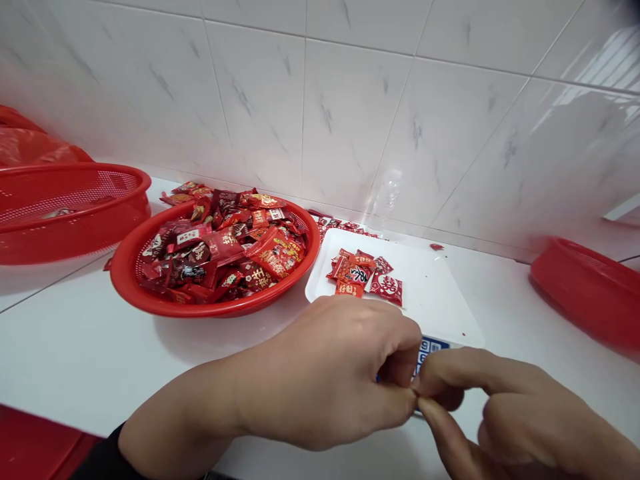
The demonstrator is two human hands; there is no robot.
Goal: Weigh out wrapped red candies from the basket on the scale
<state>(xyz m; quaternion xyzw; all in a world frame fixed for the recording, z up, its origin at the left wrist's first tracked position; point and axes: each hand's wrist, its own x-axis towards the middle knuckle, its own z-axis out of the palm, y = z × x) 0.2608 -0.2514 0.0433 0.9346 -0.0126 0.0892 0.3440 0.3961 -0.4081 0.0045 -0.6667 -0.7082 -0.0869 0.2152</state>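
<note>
My left hand is closed, with thumb and index finger pinched together low in the view. Directly against its fingertips, my right hand is pinched too. Whatever lies between the fingertips is too small or too hidden to make out. Behind the hands is a white tray bearing several small red snack packets. Part of a blue-and-white keypad shows beyond the fingers, at the tray's near edge. To the left, a red plastic basket is heaped with red and dark wrapped packets.
Another red basket stands at the far left, with red plastic bags behind it. At the right edge is a red container. Printed red-and-white packaging lies by the tiled wall. A red scrap rests behind the tray.
</note>
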